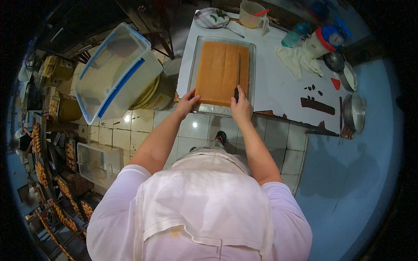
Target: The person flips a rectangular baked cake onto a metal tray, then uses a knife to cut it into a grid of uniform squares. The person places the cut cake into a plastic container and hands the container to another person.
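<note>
A large rectangular sheet of golden-brown sponge cake (217, 71) lies on a shallow metal tray (214, 110) on the white-covered table. Faint lengthwise lines run along its top. My right hand (241, 104) grips the black handle of a long knife (238, 70), whose blade lies along the cake's right part, pointing away from me. Whether the blade has sunk into the cake, I cannot tell. At the near left corner, my left hand (188, 101) rests with its fingers against the cake's side and the tray's edge.
Left of the table stands a clear plastic bin (117, 75) with blue clips, over a yellowish bucket (156, 94). A measuring jug (253, 14), a plate (210, 18), a cloth (297, 60), a dial scale (333, 38), a dark brown strip (317, 106) and a metal bowl (353, 112) share the table.
</note>
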Available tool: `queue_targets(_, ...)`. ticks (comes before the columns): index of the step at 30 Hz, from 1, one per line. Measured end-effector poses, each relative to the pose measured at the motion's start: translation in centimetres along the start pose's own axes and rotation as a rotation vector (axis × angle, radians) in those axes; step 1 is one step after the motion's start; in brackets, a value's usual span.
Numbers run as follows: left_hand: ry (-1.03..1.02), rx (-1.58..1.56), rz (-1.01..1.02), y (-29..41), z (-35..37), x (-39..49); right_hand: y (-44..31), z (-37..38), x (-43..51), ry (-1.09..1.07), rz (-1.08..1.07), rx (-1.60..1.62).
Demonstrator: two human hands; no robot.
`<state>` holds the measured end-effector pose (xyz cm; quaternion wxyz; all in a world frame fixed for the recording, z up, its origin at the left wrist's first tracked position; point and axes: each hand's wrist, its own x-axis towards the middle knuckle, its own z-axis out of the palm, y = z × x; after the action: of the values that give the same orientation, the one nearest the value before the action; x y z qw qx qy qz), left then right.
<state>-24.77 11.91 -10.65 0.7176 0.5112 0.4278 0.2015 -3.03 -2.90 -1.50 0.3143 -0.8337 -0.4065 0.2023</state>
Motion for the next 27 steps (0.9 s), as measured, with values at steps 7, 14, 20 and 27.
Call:
queue_targets(7, -0.052, -0.026, -0.032, -0.3, -0.4, 0.4, 0.1, 0.3, -2.4, 0.032, -0.030, -0.007)
queue_targets(14, -0.013, 0.015, -0.009, 0.1, -0.2, 0.2, -0.4, 0.1, -3.5, -0.014, 0.023, -0.007)
queue_targets(20, -0.070, -0.011, -0.041, 0.1, -0.4, 0.4, -0.2, 0.4, -4.1, -0.004, 0.016, -0.023)
queue_targets(27, -0.063, -0.022, -0.053, 0.5, -0.2, 0.1, 0.7, 2.0, -3.7, -0.003, 0.068, -0.047)
